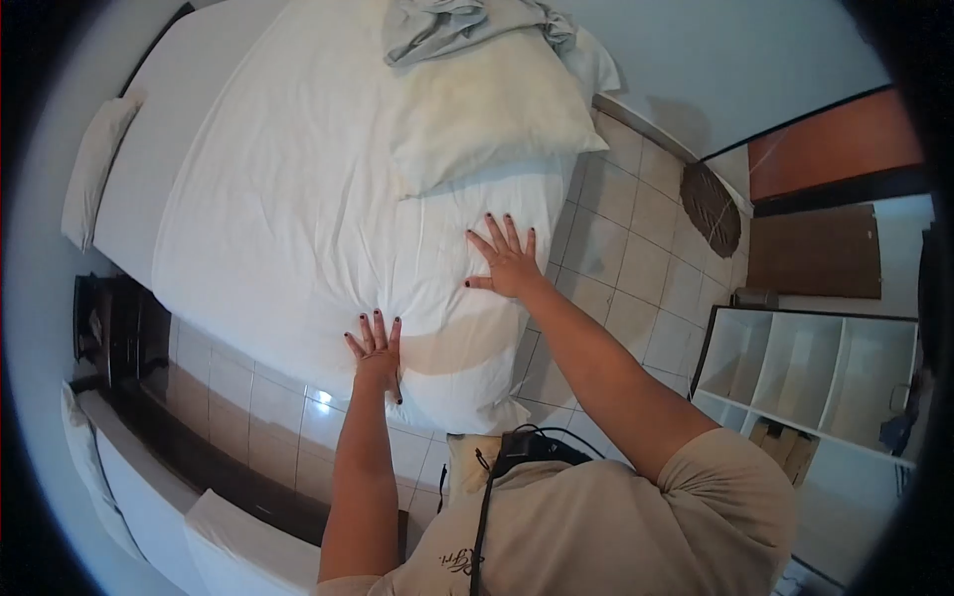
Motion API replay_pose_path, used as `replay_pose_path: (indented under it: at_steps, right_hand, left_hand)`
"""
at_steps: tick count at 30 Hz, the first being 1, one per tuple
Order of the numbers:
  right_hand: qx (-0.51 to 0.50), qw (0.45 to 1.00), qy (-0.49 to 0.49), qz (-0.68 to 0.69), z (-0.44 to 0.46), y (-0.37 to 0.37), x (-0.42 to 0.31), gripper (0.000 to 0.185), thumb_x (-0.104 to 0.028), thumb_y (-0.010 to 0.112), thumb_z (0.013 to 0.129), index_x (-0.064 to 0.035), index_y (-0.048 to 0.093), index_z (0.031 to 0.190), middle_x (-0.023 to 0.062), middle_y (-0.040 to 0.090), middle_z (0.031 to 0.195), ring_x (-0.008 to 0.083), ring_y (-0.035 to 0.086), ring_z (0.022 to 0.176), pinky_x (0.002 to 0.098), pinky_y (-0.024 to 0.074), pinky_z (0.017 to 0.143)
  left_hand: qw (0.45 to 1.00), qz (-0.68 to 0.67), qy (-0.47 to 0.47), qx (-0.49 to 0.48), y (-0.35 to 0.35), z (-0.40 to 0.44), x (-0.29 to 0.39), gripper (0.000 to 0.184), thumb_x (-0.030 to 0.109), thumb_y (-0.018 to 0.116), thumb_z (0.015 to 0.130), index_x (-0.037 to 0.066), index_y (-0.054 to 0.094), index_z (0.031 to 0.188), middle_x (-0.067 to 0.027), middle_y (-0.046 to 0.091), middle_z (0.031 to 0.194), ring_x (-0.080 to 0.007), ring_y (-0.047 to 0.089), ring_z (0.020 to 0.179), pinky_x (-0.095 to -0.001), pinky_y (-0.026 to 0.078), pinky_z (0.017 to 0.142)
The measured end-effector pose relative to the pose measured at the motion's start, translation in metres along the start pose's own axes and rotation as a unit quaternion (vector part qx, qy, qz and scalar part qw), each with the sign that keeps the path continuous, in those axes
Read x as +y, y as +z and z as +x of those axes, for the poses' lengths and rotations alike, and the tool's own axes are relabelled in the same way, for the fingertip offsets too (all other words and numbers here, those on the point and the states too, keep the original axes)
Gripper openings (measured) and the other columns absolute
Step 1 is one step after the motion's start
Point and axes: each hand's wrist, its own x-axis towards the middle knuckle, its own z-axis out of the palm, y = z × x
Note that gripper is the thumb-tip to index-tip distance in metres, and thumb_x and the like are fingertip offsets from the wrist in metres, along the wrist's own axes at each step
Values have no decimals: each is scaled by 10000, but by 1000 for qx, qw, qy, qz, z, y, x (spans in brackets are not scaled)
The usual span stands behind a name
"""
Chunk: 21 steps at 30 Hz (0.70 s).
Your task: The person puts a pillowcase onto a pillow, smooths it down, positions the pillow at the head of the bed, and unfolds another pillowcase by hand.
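Note:
A white sheet (268, 189) with wrinkles covers the bed in front of me. My left hand (377, 358) lies on it near the bed's edge, fingers spread, holding nothing. Farther up and to the right, my right hand (508, 262) is pressed flat on the same sheet, its fingers apart and empty. Beyond my right hand a cream pillow (487, 109) rests on the bed. A crumpled grey cloth (437, 30) lies at the pillow's far side.
White shelves (795, 363) stand at the right, with a brown oval mat (711, 211) on the tiled floor (636, 238) behind them. Dark wooden furniture (124, 333) is at the left. Another bed (149, 487) is at the lower left.

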Motion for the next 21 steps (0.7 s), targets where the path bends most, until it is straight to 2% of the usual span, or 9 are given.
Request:
replay_pose_path:
  at_steps: [4, 6, 7, 8, 12, 16, 17, 19, 21]
  right_hand:
    - [1, 1000, -4, 29, 4, -1, 5, 929, -776, 500, 736, -354, 167, 1493, 68, -28, 1587, 345, -62, 1445, 671, -19, 1074]
    - [-9, 999, -12, 34, 6, -4, 6, 930, -772, 508, 736, -354, 167, 1493, 65, -30, 1587, 343, -66, 1445, 669, -23, 1074]
    - [-22, 999, -8, 45, 6, -4, 7, 928, -762, 516, 740, -351, 167, 1494, 64, -34, 1587, 348, -71, 1444, 675, -28, 1070]
    - [-36, 998, -6, 54, 6, -7, 8, 926, -753, 524, 744, -347, 166, 1495, 63, -39, 1587, 352, -75, 1442, 680, -33, 1065]
    - [-53, 997, -52, 35, 11, -10, 16, 939, -738, 528, 754, -309, 157, 1504, 89, -40, 1584, 366, -76, 1439, 703, -36, 1047]
    - [4, 982, -187, -16, 26, -7, 43, 937, -692, 554, 761, -240, 200, 1501, 184, 36, 1561, 375, -31, 1439, 723, -2, 1033]
    - [-9, 974, -225, -20, 41, -18, 53, 905, -633, 590, 768, -232, 225, 1492, 183, 69, 1555, 367, 12, 1439, 712, 39, 1042]
    - [-39, 964, -261, -27, 42, -35, 78, 875, -574, 627, 775, -224, 249, 1482, 183, 103, 1549, 358, 55, 1439, 700, 80, 1052]
    - [-94, 930, -355, -9, 75, -60, 95, 706, -393, 691, 778, -137, 431, 1382, 195, 359, 1444, 332, 308, 1363, 569, 267, 1067]
  left_hand:
    - [1000, 8, -26, 11, -8, -5, 6, 1610, 363, 948, 276, 131, -65, 1505, -270, -187, 1515, -490, -160, 1386, -738, 21, 1034]
    - [997, 40, -58, -28, -23, -16, 16, 1360, 309, 888, 532, 170, -44, 1513, -210, -167, 1542, -449, -141, 1408, -721, 14, 1051]
    - [997, 31, -66, -30, -14, -12, 19, 1360, 309, 888, 532, 170, -44, 1513, -210, -167, 1542, -449, -141, 1408, -721, 14, 1051]
    - [994, 63, -88, 16, 1, -2, 19, 1151, 261, 769, 681, 215, -22, 1515, -162, -149, 1557, -421, -130, 1419, -713, 13, 1058]
    - [980, 87, -175, 40, 17, 12, 30, 696, 137, 403, 946, 337, 48, 1510, -30, -97, 1586, -345, -97, 1445, -695, 16, 1073]
    - [951, -39, -298, 78, 41, 40, 50, 667, 170, 380, 955, 379, 62, 1502, -7, -75, 1590, -341, -53, 1451, -690, 66, 1074]
    - [935, -96, -331, 79, 30, 42, 64, 713, 214, 444, 929, 261, 49, 1521, -91, -89, 1583, -367, -45, 1446, -703, 89, 1059]
    - [890, -221, -397, 48, 7, 56, 105, 772, 241, 497, 892, 178, 47, 1516, -148, -92, 1571, -383, -46, 1442, -701, 102, 1058]
    - [779, -399, -482, 45, -33, 98, 107, 938, 281, 601, 796, -25, 37, 1480, -283, -86, 1531, -443, -52, 1424, -698, 121, 1055]
